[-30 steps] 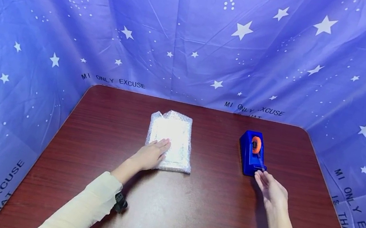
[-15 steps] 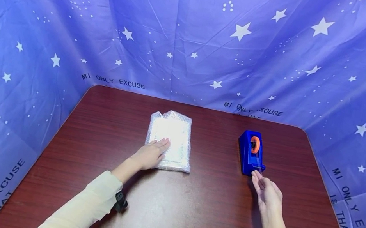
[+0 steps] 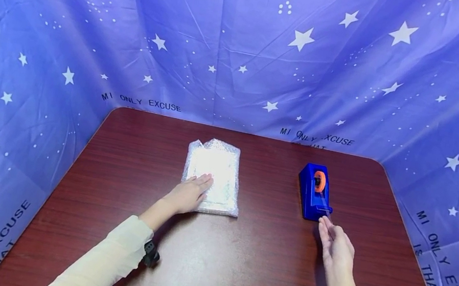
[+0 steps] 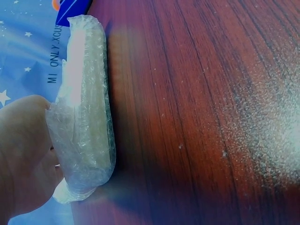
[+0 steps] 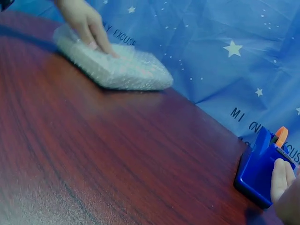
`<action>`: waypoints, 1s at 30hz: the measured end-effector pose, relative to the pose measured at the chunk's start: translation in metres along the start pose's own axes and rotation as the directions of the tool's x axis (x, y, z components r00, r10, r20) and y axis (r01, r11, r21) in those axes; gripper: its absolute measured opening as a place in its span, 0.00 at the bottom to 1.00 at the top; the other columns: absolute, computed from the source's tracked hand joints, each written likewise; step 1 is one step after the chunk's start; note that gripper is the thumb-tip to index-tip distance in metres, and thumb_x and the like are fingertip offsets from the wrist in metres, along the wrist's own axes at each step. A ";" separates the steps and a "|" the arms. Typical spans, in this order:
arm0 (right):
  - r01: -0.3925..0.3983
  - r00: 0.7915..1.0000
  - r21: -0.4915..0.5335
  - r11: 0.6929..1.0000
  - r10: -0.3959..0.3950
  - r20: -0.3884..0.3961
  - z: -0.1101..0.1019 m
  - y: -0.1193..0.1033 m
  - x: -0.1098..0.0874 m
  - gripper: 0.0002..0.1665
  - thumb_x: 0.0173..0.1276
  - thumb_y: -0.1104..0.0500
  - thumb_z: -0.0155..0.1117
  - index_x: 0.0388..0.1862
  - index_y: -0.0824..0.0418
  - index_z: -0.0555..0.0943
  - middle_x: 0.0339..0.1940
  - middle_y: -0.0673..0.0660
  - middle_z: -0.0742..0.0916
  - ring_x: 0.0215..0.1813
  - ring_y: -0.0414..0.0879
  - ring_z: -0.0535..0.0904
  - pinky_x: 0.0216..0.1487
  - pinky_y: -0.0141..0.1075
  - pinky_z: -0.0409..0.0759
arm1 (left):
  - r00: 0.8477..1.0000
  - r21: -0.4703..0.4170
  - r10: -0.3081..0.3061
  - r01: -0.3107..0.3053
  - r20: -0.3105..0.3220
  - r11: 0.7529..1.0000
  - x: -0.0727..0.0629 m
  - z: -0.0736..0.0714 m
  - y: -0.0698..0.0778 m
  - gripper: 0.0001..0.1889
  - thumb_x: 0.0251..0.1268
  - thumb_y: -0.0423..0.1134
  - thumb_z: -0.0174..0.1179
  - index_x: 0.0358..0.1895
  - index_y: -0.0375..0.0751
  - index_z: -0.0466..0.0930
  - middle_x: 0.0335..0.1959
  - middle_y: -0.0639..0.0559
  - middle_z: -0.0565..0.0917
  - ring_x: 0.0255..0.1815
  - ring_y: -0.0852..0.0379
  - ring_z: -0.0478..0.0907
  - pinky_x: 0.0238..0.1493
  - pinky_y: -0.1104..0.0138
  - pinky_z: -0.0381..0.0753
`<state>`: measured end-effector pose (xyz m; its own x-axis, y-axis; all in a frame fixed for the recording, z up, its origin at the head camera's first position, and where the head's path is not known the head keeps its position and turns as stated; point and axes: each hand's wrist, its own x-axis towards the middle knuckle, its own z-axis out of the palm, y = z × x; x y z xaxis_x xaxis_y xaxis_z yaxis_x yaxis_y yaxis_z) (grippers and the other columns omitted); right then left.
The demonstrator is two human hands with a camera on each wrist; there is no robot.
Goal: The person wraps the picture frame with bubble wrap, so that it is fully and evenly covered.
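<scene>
A flat package in bubble wrap (image 3: 222, 194) lies on the table left of centre, its top bright with glare in the head view. My left hand (image 3: 187, 196) rests on its near left part with the fingers extended. To the right stands a blue tape dispenser (image 3: 305, 194) with an orange tape roll (image 3: 320, 181) in it. A strip of clear tape (image 3: 326, 207) runs from the roll to the dispenser's front. There my right hand (image 3: 338, 248) pinches the tape's end between thumb and fingers. The right wrist view shows those fingertips (image 5: 278, 176) close at the dispenser's front.
The dark red wooden table (image 3: 255, 265) has rounded far corners. A blue curtain with white stars (image 3: 244, 46) hangs close behind it and along both sides. Black straps with small devices sit at both wrists, at the cuffs of the light sleeves (image 3: 115, 249).
My right hand has shifted slightly left, then a little back to the right, with its fingertips staying at the dispenser's front. The left hand and the package have not moved.
</scene>
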<state>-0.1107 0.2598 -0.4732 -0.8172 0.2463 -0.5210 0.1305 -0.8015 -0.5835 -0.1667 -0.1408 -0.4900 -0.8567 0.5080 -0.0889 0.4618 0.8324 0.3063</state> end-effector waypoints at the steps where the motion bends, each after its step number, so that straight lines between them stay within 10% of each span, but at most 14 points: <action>1: -0.026 1.000 0.017 1.000 0.026 -0.003 -0.002 -0.001 0.000 0.18 0.71 0.71 0.45 0.26 0.70 0.81 0.28 0.59 0.90 0.36 0.45 0.89 0.45 0.30 0.86 | 1.000 -0.001 -0.001 0.001 0.000 1.000 0.000 0.000 0.000 0.27 0.73 0.40 0.47 0.71 0.34 0.61 0.75 0.42 0.61 0.77 0.48 0.58 0.79 0.53 0.55; 8: -0.113 0.993 -0.076 0.991 0.115 0.023 -0.004 -0.001 -0.001 0.16 0.71 0.59 0.56 0.25 0.62 0.85 0.26 0.55 0.90 0.32 0.41 0.87 0.41 0.25 0.86 | 1.000 -0.001 -0.003 0.003 -0.013 1.000 0.000 0.003 -0.002 0.26 0.73 0.40 0.47 0.71 0.34 0.61 0.75 0.42 0.61 0.77 0.48 0.58 0.79 0.53 0.55; 20: 0.051 0.980 -0.103 0.993 -0.070 -0.185 0.017 0.009 0.000 0.18 0.65 0.70 0.58 0.15 0.64 0.83 0.15 0.51 0.87 0.16 0.38 0.79 0.20 0.25 0.76 | 1.000 -0.021 0.001 -0.002 -0.019 1.000 0.000 0.003 -0.002 0.27 0.73 0.40 0.47 0.71 0.34 0.61 0.75 0.42 0.61 0.77 0.48 0.58 0.79 0.53 0.55; 30: -0.077 0.961 -0.025 0.997 0.067 -0.266 0.018 0.007 0.001 0.16 0.64 0.68 0.61 0.17 0.60 0.83 0.15 0.49 0.86 0.12 0.34 0.62 0.15 0.22 0.59 | 1.000 -0.027 -0.003 0.002 -0.013 1.000 0.000 0.005 -0.003 0.27 0.73 0.40 0.46 0.72 0.34 0.61 0.75 0.43 0.61 0.78 0.49 0.57 0.79 0.53 0.54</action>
<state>-0.1211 0.2443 -0.4666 -0.6274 0.3279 -0.7063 0.2069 -0.8042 -0.5572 -0.1668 -0.1427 -0.4954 -0.8609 0.5028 -0.0771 0.4535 0.8272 0.3317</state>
